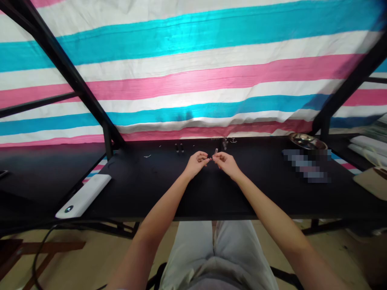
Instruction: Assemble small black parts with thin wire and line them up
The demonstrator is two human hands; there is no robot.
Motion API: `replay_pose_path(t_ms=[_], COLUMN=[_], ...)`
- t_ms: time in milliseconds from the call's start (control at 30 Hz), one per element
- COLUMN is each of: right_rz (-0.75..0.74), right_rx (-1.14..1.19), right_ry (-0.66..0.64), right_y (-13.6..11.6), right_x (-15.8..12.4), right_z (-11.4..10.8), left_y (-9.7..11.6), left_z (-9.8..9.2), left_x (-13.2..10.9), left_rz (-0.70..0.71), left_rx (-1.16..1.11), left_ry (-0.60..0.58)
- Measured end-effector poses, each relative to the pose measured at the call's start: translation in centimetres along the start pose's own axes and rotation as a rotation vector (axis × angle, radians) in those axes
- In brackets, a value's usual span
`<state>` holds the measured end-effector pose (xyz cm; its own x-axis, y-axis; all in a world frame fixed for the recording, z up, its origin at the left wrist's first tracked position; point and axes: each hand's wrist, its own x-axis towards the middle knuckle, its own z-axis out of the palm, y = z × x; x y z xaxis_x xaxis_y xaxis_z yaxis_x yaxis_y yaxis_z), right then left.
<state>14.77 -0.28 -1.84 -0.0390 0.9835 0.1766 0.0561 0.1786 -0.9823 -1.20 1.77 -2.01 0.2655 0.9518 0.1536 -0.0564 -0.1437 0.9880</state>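
Note:
Both hands meet over the middle of the black table [145,181], close to its far edge. My right hand [225,163] pinches a small pale, narrow piece [215,152] that sticks up from its fingertips. My left hand [198,163] has its thumb and finger pressed together beside it, on something too small to make out. Just beyond the hands, a cluster of small grey pieces [225,143] stands near the far edge. Two small dark cylinders [179,148] with light ends are to the left of the hands.
A long white device [84,196] lies at the table's left. At the right are a shiny metal dish [307,141] and a blurred-out item [308,165]. Thin white scraps [147,156] lie toward the back. Black frame posts and a striped sheet [193,80] rise behind.

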Motion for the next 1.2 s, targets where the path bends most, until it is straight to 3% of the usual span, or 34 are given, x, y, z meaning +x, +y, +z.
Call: replay_pose_path(t_ms=[167,400,600,733,900,1200], right_rz=[-0.035,-0.078,-0.159,-0.214,-0.162,-0.053], right_rx=[-0.023,-0.088,-0.358,-0.524,-0.776,-0.994], right_ry=[-0.011,-0.017,-0.004,0.013,0.140,0.103], right_y=[0.7,1.3,0.8,0.3,0.5,1.6], right_x=[0.2,0.2,0.0,1.3,4.3,6.4], right_z=[0.1,0.1,0.0,-1.2,-4.0,-4.9], left_y=[-0.4,-0.1,-0.3,-0.2,-0.9,-0.8], left_z=[0.0,-0.4,-0.4,-0.4,-1.0,-0.9], left_x=[0.1,-0.1,-0.1,-0.1,0.5,0.6], left_rz=[0.020,0.050,0.120,0.082,0.020,0.016], left_rx=[0.028,0.130,0.193,0.248,0.277,0.296], left_ry=[-0.053,-0.032,-0.007,0.040,0.184,0.167])
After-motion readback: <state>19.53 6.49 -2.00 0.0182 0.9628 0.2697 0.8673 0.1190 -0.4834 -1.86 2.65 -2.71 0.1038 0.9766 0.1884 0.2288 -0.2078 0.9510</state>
